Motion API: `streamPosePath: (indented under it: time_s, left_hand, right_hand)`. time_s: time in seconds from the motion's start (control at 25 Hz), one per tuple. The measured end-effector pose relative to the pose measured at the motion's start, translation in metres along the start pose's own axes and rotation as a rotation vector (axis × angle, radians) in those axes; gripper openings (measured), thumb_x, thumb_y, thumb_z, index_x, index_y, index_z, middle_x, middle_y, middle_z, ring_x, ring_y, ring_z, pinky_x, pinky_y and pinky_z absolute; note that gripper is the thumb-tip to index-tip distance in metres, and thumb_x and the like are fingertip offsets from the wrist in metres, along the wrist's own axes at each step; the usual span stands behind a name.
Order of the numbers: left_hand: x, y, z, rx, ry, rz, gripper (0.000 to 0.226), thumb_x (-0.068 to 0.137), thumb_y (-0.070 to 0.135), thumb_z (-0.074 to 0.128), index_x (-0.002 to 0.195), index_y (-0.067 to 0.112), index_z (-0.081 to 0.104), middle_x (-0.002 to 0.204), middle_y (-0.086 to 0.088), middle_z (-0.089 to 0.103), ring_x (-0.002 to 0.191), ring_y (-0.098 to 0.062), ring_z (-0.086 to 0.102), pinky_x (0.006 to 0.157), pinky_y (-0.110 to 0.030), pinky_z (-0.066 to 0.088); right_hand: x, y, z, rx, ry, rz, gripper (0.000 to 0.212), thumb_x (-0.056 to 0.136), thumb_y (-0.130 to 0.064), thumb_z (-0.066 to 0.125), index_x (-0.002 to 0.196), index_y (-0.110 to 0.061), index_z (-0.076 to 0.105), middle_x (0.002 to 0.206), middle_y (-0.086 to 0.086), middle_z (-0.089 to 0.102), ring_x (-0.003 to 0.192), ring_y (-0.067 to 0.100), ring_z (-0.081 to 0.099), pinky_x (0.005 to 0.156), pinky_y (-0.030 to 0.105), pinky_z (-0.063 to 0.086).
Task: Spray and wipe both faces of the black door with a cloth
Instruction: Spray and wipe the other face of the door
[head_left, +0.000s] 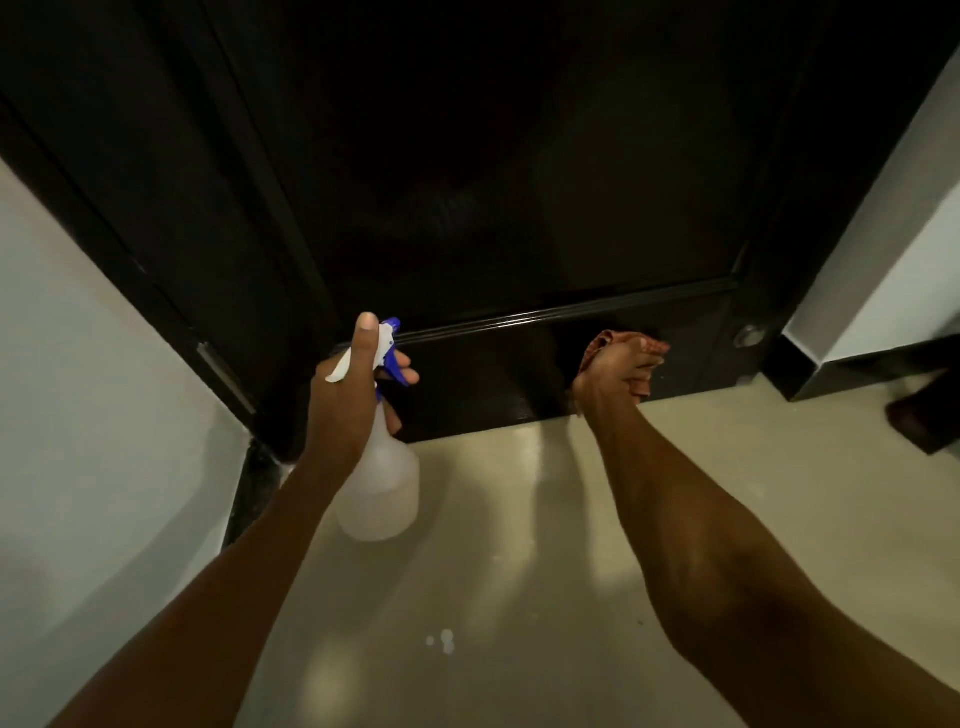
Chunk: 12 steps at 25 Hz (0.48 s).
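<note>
Lower panel of the door (493, 208) being wiped: the cloth (597, 351) is pressed flat beneath the right hand (618, 371), while the bottle (382, 483), gripped in the left hand (348, 395) alongside, is best kept aimed just ahead of the cloth.

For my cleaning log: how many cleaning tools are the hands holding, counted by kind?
Spray bottle: 1, gripped by the left hand
Cloth: 1, under the right hand against the black door
Total: 2
</note>
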<state>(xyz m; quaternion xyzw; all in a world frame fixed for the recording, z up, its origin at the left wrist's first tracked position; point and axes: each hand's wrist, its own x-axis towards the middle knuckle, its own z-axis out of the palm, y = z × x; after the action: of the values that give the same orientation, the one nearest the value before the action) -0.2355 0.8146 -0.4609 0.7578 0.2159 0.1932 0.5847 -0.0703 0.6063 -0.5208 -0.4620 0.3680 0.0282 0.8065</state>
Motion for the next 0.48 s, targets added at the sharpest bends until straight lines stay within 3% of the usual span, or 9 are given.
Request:
streamPosePath:
  time_s: [0.12,0.28,0.36,0.48]
  left_hand:
    - [-0.009,0.004,0.023,-0.013,-0.008,-0.018,0.069,0.09,0.068,0.035,0.09,0.008,0.071,0.085,-0.011,0.075,0.041,-0.016,0.055,0.039,-0.023,0.045]
    - [-0.02,0.015,0.051,-0.001,0.0,-0.035,0.066,0.099,0.061,0.036,0.089,0.006,0.071,0.08,-0.006,0.075,0.039,-0.017,0.052,0.039,-0.023,0.044]
    - [-0.022,0.017,0.061,0.038,-0.02,-0.024,0.066,0.097,0.065,0.036,0.089,0.009,0.071,0.08,-0.005,0.075,0.045,-0.02,0.056,0.045,-0.026,0.047]
    - [-0.018,0.012,0.071,0.11,-0.097,0.003,0.066,0.092,0.07,0.036,0.087,0.014,0.071,0.079,-0.004,0.074,0.057,-0.02,0.062,0.056,-0.032,0.049]
  right_hand:
    - [0.0,-0.01,0.0,-0.033,-0.022,-0.249,0.059,0.112,-0.041,0.021,0.163,-0.019,-0.001,0.171,0.007,-0.002,0.157,0.027,0.004,0.124,0.041,0.005]
    - [-0.005,0.037,0.015,-0.253,-0.13,-0.345,0.059,0.113,-0.035,0.019,0.163,-0.021,-0.009,0.169,0.008,-0.017,0.157,0.027,-0.011,0.123,0.042,-0.006]
    - [-0.023,0.059,0.025,-0.324,-0.199,-0.279,0.06,0.112,-0.039,0.019,0.162,-0.025,-0.012,0.17,0.006,-0.017,0.156,0.028,-0.012,0.124,0.047,-0.006]
    - [0.015,0.09,0.041,-0.29,-0.237,-0.215,0.071,0.099,-0.059,0.016,0.157,-0.039,-0.018,0.17,0.002,-0.015,0.157,0.032,-0.003,0.123,0.063,0.009]
